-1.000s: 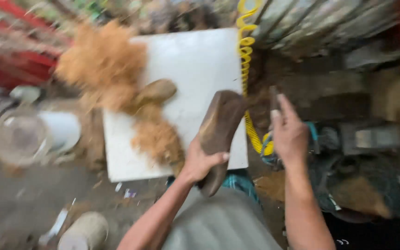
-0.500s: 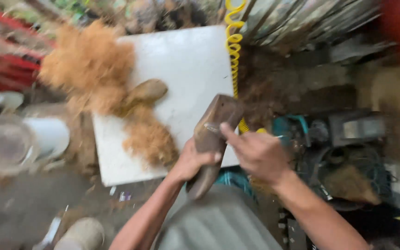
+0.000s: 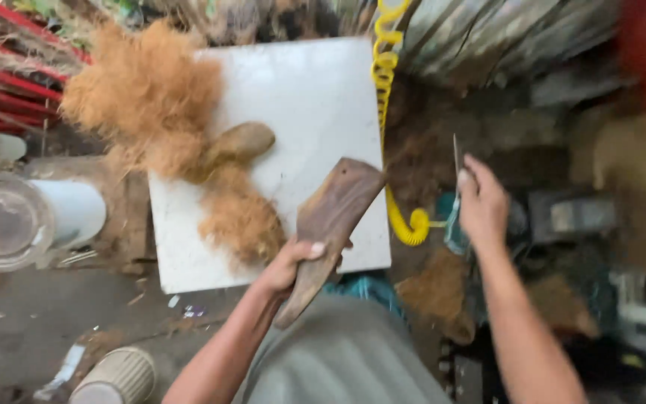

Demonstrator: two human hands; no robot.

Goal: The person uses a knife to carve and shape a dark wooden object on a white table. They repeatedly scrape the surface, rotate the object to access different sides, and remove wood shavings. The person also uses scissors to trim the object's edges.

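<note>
Left hand grips a brown husk piece; right hand clasps a thin blade.

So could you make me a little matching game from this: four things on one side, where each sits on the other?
Things:
1. wooden piece
2. yellow coiled hose
3. fibre pile
4. white bucket

Places:
A. left of the white board
B. on the board's top left corner
C. in the left hand
D. along the board's right edge

Pairs: 1-C, 2-D, 3-B, 4-A
</note>
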